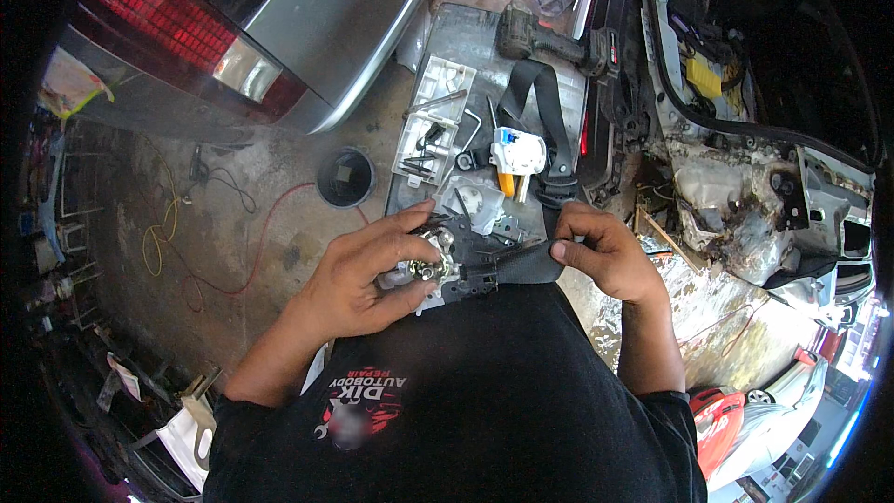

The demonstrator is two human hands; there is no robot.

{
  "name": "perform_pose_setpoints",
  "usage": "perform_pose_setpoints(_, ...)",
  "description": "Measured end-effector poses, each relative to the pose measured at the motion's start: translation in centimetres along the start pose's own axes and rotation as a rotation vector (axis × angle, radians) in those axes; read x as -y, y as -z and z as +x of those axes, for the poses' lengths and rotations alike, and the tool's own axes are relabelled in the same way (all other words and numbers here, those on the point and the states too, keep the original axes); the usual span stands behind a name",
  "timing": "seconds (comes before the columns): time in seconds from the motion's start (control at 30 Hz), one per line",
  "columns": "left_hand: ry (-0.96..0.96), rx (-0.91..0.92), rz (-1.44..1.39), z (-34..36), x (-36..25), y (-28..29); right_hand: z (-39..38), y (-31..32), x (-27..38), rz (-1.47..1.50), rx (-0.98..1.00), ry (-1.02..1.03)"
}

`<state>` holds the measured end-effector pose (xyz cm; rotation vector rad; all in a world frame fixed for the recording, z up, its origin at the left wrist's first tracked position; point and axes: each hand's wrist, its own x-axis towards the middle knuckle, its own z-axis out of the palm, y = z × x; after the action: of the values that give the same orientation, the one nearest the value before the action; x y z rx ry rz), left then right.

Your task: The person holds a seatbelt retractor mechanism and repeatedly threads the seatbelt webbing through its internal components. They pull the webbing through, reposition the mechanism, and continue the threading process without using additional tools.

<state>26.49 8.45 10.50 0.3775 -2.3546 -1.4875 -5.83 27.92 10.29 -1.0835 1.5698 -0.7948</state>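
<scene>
My left hand [374, 272] is closed around a metal seat belt retractor [436, 265], its inner workings exposed. Dark grey belt webbing [526, 265] runs from the retractor to the right. Pinched on that webbing is my right hand [596, 250], thumb on top. More black strap [540, 98] loops up across the grey work surface [447, 28] beyond my hands. A white plastic housing [519, 151] with blue and yellow parts lies beside the strap. Nearer the retractor sits a whitish translucent plastic cover [473, 203].
A cordless impact driver [556, 42] lies at the far end of the surface. Small tools fill a white divided tray [430, 121]. A black bucket [345, 177] stands on the floor at left, near a red hose [265, 240]. Cars flank both sides, one grey-bodied [345, 19].
</scene>
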Motion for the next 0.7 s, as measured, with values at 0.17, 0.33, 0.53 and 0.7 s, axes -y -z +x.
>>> perform_pose_setpoints(0.17,-0.005,0.003,-0.007,-0.1,0.2,0.0,-0.2,-0.1,-0.1,0.003,-0.013,0.014)
perform_pose_setpoints(0.33,-0.016,0.029,-0.013,-0.3,0.5,0.1,-0.3,-0.1,-0.4,-0.062,-0.003,0.044)
perform_pose_setpoints(0.53,0.003,0.073,-0.034,-0.3,0.4,0.4,-0.3,-0.3,0.6,-0.076,0.008,0.004)
perform_pose_setpoints(0.7,-0.026,0.09,-0.003,-0.1,0.3,0.5,0.1,-0.7,1.0,-0.141,0.044,0.078)
